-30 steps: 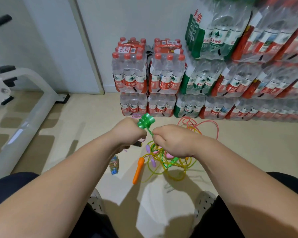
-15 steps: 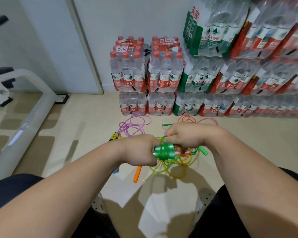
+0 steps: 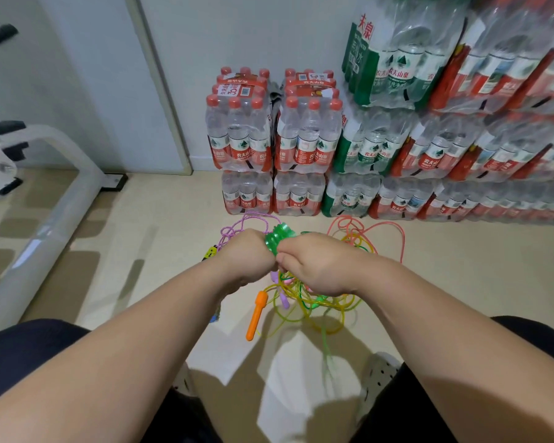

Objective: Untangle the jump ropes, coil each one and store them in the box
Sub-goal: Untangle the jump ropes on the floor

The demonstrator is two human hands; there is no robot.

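**Raised: green rope tips upward**

Gripped in the left hand, it sits clear of the tangle on the floor; the right hand pinches its cord close beside, likely keeping tension. No box shows.

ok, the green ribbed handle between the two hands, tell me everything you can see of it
The green handle looks like glossy translucent plastic, moulded in stacked round ribs. It is held above the floor, tilted up and away from the person, over the tangle of ropes. The left hand grips its left side and the right hand pinches its near lower edge, so only the ribbed upper end shows. Its cord is hidden by the fingers.
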